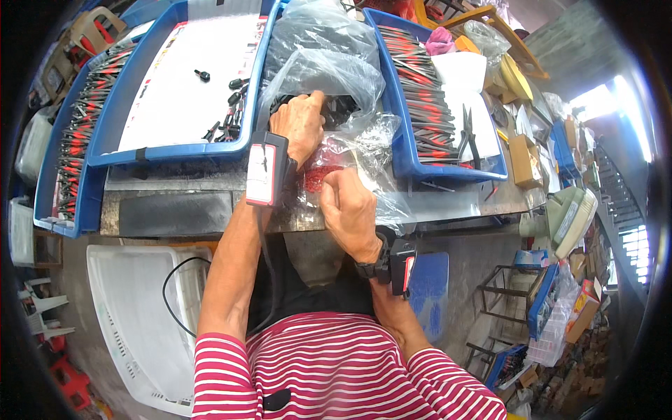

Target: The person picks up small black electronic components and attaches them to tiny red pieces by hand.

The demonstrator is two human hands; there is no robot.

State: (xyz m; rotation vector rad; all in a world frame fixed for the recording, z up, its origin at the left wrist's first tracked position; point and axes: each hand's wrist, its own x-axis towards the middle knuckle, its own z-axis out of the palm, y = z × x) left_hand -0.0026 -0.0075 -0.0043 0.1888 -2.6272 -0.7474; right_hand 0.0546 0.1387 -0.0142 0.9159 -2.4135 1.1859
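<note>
- Black parts [341,108] sit in the mouth of a clear plastic bag [322,63] on the surface [483,203]; film and my left hand [301,127] cover much of them, so their shape is hard to make out.
- My left fingertips are hidden at that opening; I can't tell whether they grip anything.
- My right hand [351,213] is curled, thumb near the bent fingers, beside red pieces [317,179] blurred by crinkled film; whether it holds something, I can't tell.
- The bag's far end is cut off at the upper edge.
</note>
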